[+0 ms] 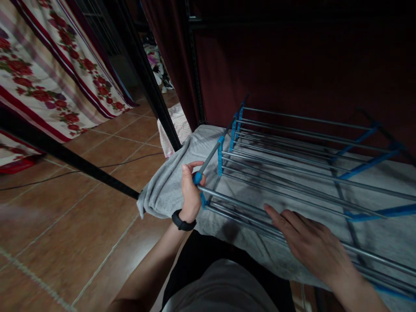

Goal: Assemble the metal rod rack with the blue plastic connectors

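A folded drying rack of grey metal rods with blue plastic joints lies flat on a grey cloth. My left hand, with a black band on the wrist, is closed around the rack's near-left corner at a blue joint. My right hand rests flat, fingers stretched out, on the rods at the rack's near edge. It holds nothing.
A brown tiled floor spreads to the left, crossed by a thin cable. A black metal frame bar slants across it. A floral curtain hangs at upper left. Dark red fabric stands behind the rack. A pale striped cloth lies by a black post.
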Demonstrator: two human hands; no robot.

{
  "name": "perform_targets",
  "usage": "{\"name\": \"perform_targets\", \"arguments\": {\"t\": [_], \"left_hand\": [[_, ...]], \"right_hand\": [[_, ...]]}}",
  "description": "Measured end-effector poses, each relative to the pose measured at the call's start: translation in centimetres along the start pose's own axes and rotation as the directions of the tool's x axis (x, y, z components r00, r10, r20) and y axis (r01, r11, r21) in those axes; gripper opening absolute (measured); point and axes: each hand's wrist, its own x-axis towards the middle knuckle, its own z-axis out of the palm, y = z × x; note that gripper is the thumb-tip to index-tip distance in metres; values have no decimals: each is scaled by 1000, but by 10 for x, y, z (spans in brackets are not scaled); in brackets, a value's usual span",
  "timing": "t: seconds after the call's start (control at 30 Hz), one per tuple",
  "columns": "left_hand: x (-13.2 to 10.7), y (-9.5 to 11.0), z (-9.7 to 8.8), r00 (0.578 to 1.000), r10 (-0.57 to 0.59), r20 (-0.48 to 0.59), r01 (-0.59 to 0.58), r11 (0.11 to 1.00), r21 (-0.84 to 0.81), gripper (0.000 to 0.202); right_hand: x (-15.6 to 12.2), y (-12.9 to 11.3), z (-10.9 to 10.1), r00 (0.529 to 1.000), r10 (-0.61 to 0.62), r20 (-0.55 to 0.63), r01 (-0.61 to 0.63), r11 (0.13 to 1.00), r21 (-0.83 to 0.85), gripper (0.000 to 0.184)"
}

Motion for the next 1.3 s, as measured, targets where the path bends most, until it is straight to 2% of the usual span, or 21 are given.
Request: {"name": "perform_targets", "arguments": {"t": [0.2,0.5,0.67,1.03,1.3], "left_hand": [[-3,-1,0,997,-28,65,29,1000,-10,72],[-3,1,-3,992,-32,124,34,999,-15,72],[-3,2,-3,991,-55,122,58,998,-14,70],[-5,-1,-4,993,-42,109,39,999,24,67],[-7,-1,-4,994,-26,105,17,997,81,67]], "right_hand": [[-3,-3,11,1000,22,-7,-22,1000,4,73],[-3,1,11,1000,-11,-7,11,999,31,69],[-4,2,13,999,24,-27,-23,999,23,69],[-5,3,19,1000,18,-12,-18,999,46,67],[-2,0,14,1000,11,12,-12,1000,29,66]]}}
